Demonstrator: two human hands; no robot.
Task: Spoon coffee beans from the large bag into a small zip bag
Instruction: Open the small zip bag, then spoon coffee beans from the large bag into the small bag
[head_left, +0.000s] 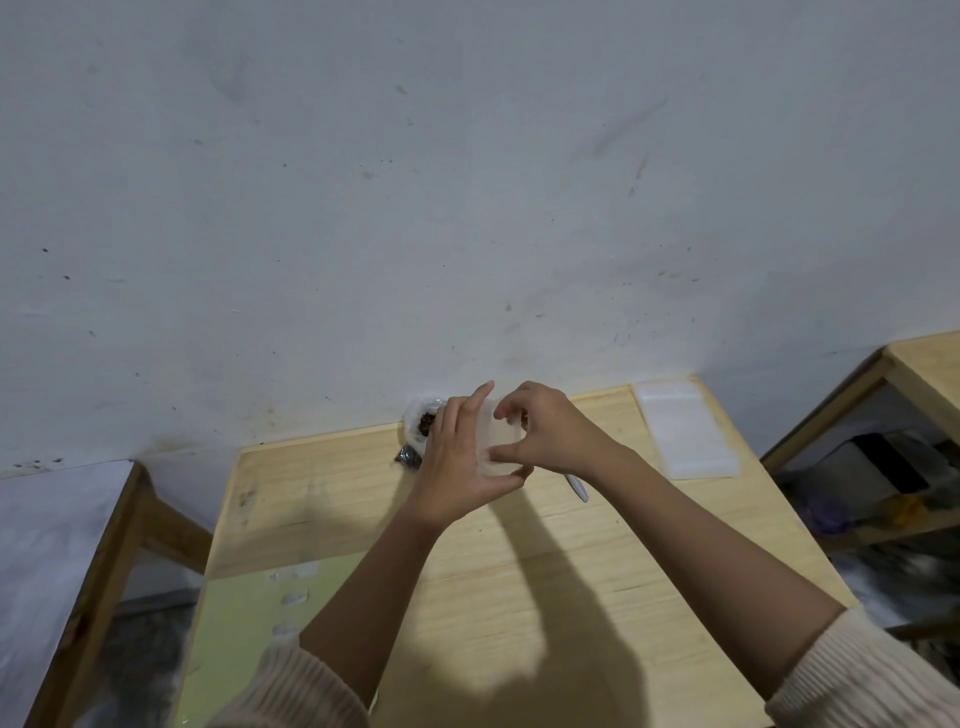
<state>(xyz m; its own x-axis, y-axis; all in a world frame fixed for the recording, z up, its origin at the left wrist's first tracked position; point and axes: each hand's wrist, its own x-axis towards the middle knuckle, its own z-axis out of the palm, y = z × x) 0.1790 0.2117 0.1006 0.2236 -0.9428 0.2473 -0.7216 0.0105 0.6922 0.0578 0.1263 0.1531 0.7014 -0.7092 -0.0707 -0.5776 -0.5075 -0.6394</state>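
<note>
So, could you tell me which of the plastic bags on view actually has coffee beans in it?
The large bag at the table's far edge, against the wall: dark beans show through it. The small zip bag in both hands and the stack of zip bags look empty.

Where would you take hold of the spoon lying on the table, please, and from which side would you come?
Probably by the near, lower end of the spoon, coming from the right with the right hand. It lies flat on the table, and only that end shows; the rest is hidden under the right wrist, so which end is the bowl cannot be told.
</note>
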